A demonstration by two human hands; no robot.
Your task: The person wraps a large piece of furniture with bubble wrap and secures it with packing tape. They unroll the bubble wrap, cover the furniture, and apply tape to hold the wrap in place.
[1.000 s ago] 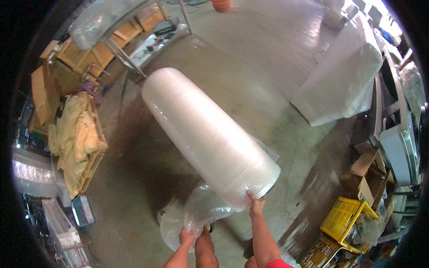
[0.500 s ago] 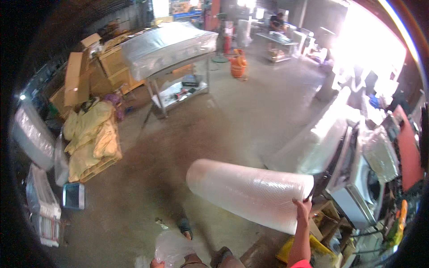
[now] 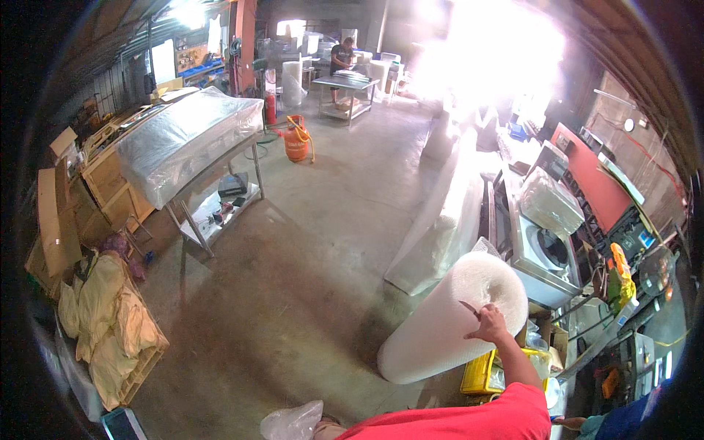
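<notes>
My right hand (image 3: 490,324) rests at the top end of a big roll of bubble wrap (image 3: 433,337). A slim, pointed blade, which looks like a knife (image 3: 469,308), sticks out from its closed fingers; the handle is hidden. The roll stands to my right, its round end with a hollow middle turned up toward me. My left hand is out of sight. At the lower edge, a crumpled piece of clear plastic (image 3: 292,422) shows beside my leg.
A yellow crate (image 3: 480,372) sits against the roll. Wrapped appliances (image 3: 550,202) crowd the right. A plastic-covered steel table (image 3: 194,136), a pallet with tan sacks (image 3: 110,330) and an orange gas cylinder (image 3: 296,141) stand left. Another person (image 3: 342,57) works far back; a blue-clad person (image 3: 631,418) is lower right.
The roll has swung from lying crosswise to standing with its end toward me. My right hand has moved onto that end. My left hand has left the view, and the view has turned right.
</notes>
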